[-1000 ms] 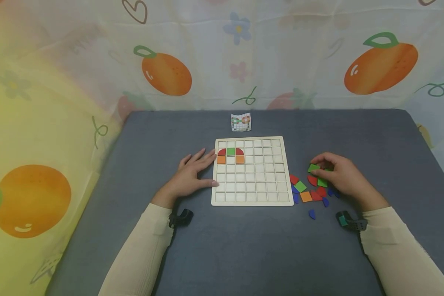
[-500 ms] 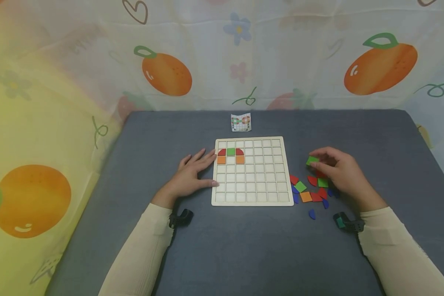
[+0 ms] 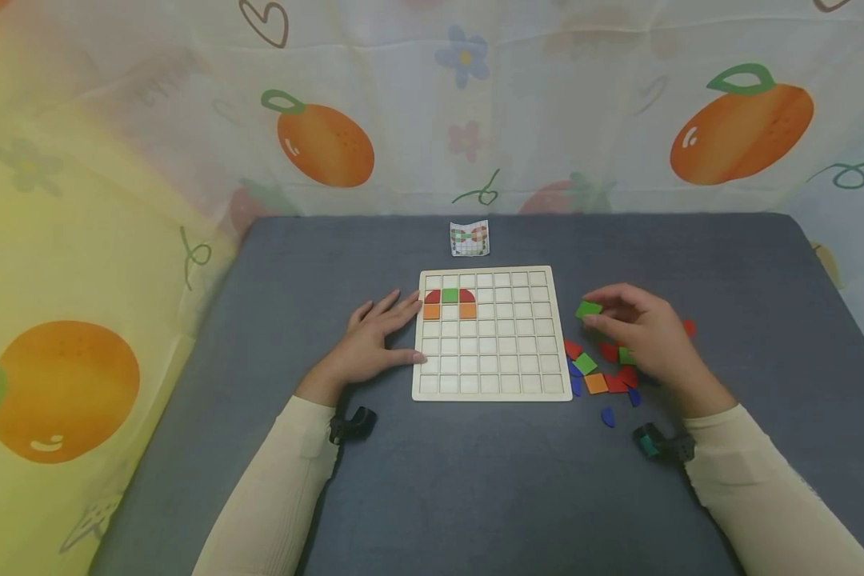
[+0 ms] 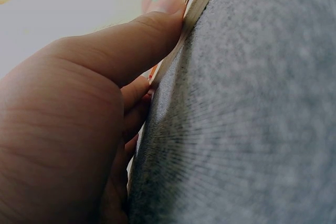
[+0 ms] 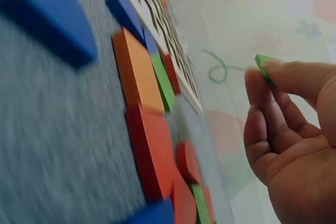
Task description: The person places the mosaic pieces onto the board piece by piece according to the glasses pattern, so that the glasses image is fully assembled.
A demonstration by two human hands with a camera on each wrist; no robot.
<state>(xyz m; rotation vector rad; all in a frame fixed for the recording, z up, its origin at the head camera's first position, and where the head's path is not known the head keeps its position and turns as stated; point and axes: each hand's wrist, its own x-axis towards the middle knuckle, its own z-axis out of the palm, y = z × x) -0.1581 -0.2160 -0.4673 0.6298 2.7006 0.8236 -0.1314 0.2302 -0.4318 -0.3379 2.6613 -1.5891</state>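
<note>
A pale wooden grid board (image 3: 504,344) lies flat in the head view. Two red quarter-round tiles, a green square and two orange squares sit in cells at its upper left. My left hand (image 3: 367,344) rests at the board's left edge, fingers spread and thumb on the rim; the left wrist view shows the thumb (image 4: 163,14) against the edge. Off the board's right side, my right hand (image 3: 641,332) pinches a green square tile (image 3: 589,310) between thumb and fingertips. In the right wrist view that green tile (image 5: 265,67) is raised above the loose pieces.
Loose tiles lie right of the board: an orange square (image 3: 596,384), a green square (image 3: 585,364), several red pieces (image 3: 614,383) and blue ones, with one blue quarter-round (image 3: 608,417) nearer the front. A small printed pattern card (image 3: 470,238) lies behind the board.
My right hand has lifted the green tile from the loose pieces and carried it left, closer to the board. A red piece behind the hand has come into view. The left hand stays put.
</note>
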